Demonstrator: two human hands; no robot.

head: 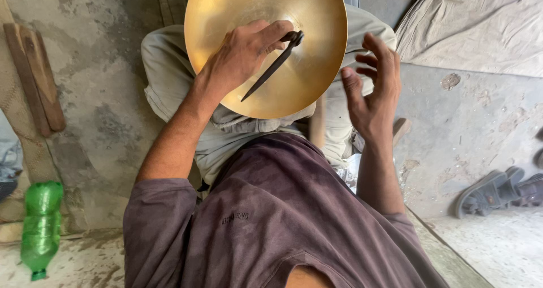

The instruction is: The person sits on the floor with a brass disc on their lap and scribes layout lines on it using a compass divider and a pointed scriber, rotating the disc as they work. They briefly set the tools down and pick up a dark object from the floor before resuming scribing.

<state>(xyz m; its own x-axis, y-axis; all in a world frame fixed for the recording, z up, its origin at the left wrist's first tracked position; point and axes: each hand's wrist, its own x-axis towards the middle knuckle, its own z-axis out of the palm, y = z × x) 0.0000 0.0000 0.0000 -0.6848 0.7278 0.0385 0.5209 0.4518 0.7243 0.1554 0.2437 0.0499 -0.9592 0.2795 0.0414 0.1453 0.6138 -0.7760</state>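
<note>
A round brass bowl (305, 16) rests on my lap, its hollow side facing up at me. My left hand (243, 53) lies across its inner face and grips a dark pointed metal tool (271, 67). The tool slants down to the left, and its tip touches the brass near the lower rim. My right hand (373, 90) hovers just beside the bowl's right rim, fingers spread and curled, holding nothing. I cannot tell whether it touches the rim.
A green plastic bottle (39, 226) lies at the lower left on the concrete floor. Wooden pieces (37, 76) lean at the left. Grey sandals (498, 192) sit at the right, and a pale cloth (481, 22) covers the upper right.
</note>
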